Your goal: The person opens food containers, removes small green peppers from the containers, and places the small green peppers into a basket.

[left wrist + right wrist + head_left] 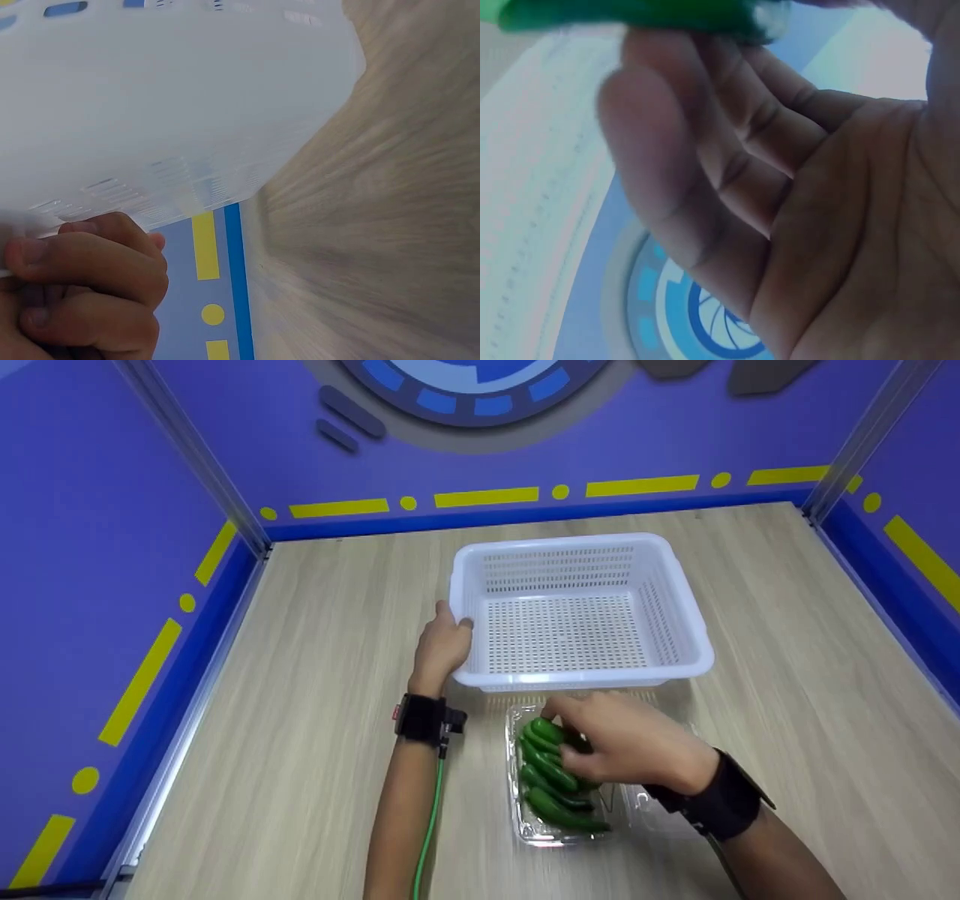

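At its left edge, a white perforated basket [581, 678] is gripped by my left hand [442, 643], with the thumb over the rim. The left wrist view shows the fingers [105, 274] curled beside the basket's outer wall [172, 97]. Several green chili peppers [551, 769] lie side by side in a clear plastic box [514, 802] in front of the basket. Reaching over them from the right, my right hand [630, 739] pinches a green chili pepper [705, 16] between thumb and fingers. The hand hides the box's upper right part.
The box's clear lid [660, 814] lies flat to its right, partly under the right wrist. Wood-grain table [337, 660] surrounds the basket and box. Blue panels [480, 472] stand along the back and both sides. A green cable [427, 840] runs along the left forearm.
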`<state>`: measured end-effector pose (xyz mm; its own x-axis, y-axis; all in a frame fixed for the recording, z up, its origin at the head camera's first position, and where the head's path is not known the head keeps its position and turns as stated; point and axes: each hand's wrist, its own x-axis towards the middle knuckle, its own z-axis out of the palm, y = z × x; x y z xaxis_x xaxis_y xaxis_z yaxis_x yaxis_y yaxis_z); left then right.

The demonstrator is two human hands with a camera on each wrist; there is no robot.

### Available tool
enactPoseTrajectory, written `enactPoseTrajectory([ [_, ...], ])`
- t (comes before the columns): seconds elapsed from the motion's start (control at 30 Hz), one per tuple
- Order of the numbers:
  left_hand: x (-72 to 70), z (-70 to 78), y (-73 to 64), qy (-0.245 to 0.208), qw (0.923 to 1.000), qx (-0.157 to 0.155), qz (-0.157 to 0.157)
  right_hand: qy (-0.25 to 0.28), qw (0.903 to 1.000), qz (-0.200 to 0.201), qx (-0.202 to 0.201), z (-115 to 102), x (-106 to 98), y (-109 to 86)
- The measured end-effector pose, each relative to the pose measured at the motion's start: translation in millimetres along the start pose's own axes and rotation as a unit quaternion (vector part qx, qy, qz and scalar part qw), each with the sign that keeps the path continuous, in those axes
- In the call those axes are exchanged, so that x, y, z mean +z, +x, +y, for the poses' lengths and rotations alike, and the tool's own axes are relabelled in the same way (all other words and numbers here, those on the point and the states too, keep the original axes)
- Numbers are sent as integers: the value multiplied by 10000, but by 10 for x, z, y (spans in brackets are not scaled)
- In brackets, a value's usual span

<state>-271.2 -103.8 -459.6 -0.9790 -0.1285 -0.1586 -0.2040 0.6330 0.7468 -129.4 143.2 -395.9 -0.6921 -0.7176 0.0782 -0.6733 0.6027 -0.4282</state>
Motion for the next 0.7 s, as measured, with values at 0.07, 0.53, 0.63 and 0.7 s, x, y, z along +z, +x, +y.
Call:
enactPoseTrajectory([
  [0.07, 0, 4, 0, -11, 10000, 7, -6, -61, 9997, 233, -89, 20, -40, -13],
  [0.53, -18, 37, -14, 301, 9994, -115, -121, -890, 9901, 1054, -272, 185, -213, -47],
  [0.63, -28, 49, -25, 377, 9991, -118, -129, -941, 9888, 1132, -241, 218, -240, -47],
  [0.7, -34, 57, -34, 402, 9990, -113, -130, -962, 9885, 1153, -169, 241, -263, -53],
])
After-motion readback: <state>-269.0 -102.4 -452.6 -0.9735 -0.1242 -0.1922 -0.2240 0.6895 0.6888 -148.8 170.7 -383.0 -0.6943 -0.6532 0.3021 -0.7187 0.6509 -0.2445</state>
